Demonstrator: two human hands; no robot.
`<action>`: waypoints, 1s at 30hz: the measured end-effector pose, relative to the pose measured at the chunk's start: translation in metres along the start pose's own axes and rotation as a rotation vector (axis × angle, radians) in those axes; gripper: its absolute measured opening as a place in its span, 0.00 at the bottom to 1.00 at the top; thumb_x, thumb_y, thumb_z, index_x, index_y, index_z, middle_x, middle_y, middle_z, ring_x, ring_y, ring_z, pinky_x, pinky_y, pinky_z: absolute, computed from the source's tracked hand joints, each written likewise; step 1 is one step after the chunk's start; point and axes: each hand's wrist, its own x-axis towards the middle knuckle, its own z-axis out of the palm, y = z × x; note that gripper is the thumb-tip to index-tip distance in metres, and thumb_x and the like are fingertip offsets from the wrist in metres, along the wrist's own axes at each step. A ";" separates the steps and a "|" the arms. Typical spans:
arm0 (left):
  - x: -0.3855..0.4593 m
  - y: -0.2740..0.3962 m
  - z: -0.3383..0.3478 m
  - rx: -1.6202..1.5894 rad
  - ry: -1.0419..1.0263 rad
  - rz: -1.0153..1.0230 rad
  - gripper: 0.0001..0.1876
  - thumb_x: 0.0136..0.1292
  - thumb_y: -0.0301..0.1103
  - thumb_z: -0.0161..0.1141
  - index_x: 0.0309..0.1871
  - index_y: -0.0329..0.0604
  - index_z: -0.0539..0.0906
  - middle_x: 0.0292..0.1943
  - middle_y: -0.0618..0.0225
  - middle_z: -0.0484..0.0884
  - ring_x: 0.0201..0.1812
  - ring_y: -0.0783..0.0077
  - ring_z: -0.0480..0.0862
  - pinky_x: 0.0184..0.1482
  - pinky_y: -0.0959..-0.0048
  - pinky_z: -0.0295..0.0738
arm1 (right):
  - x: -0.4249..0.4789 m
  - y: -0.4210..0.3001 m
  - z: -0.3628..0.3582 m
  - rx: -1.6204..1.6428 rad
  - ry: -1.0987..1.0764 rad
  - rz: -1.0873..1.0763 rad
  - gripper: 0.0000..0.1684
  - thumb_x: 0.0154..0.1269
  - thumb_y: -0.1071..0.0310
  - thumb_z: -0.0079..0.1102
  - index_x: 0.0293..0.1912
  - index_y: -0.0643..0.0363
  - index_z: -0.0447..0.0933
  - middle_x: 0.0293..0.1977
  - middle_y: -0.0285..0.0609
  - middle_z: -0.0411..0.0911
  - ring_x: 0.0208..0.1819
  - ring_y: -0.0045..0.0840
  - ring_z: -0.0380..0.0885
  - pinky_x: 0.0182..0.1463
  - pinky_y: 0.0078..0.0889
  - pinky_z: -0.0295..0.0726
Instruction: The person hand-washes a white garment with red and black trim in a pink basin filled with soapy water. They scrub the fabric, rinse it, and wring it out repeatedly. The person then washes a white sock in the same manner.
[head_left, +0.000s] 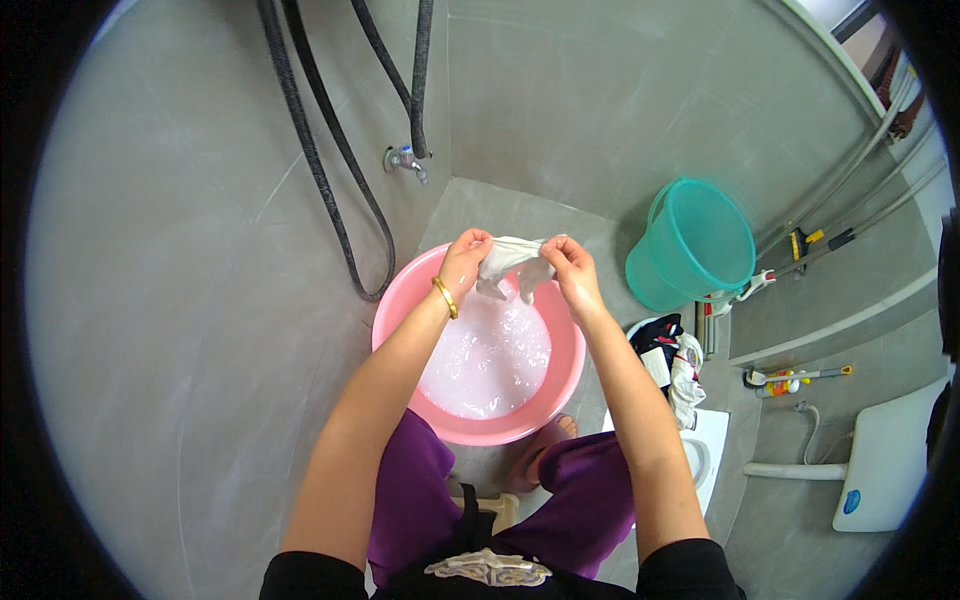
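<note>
A small wet white cloth garment (516, 259), perhaps a pair of socks or underwear, is stretched between my two hands. My left hand (466, 259), with a gold bangle on its wrist, pinches one end. The other end is gripped by the fingers of my right hand (568, 262). Two loose parts of the cloth hang down over the far side of a round pink plastic basin (499, 433). Cloudy, sudsy water (491, 356) fills the basin's lower part, and its surface glints with bubbles.
A teal bucket (694, 244) stands at the right by the wall. Clothes (671, 364) lie heaped near a white squat toilet (703, 457). Above the basin are a wall tap (407, 159) and a looped black hose (330, 180). Mop handles (847, 187) and a toilet brush (799, 375) are farther right.
</note>
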 end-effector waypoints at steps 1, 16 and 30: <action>-0.006 0.005 0.007 0.008 0.007 0.011 0.08 0.65 0.37 0.51 0.44 0.46 0.72 0.34 0.76 0.75 0.34 0.83 0.75 0.34 0.81 0.71 | -0.006 -0.006 0.002 0.016 0.005 0.051 0.06 0.65 0.63 0.51 0.35 0.53 0.72 0.30 0.26 0.71 0.33 0.11 0.68 0.37 0.19 0.68; -0.055 0.018 0.019 0.032 -0.170 -0.011 0.08 0.67 0.40 0.51 0.39 0.47 0.73 0.32 0.77 0.76 0.33 0.86 0.76 0.32 0.84 0.69 | -0.053 0.001 0.019 -0.152 0.062 -0.101 0.10 0.61 0.64 0.58 0.34 0.62 0.75 0.28 0.32 0.75 0.29 0.13 0.69 0.34 0.17 0.68; -0.056 0.017 0.020 0.075 -0.326 -0.052 0.11 0.63 0.30 0.50 0.46 0.36 0.75 0.40 0.67 0.79 0.43 0.75 0.80 0.48 0.75 0.75 | -0.040 -0.002 0.025 0.062 0.147 0.005 0.06 0.61 0.66 0.58 0.35 0.57 0.76 0.29 0.29 0.74 0.31 0.12 0.70 0.35 0.18 0.68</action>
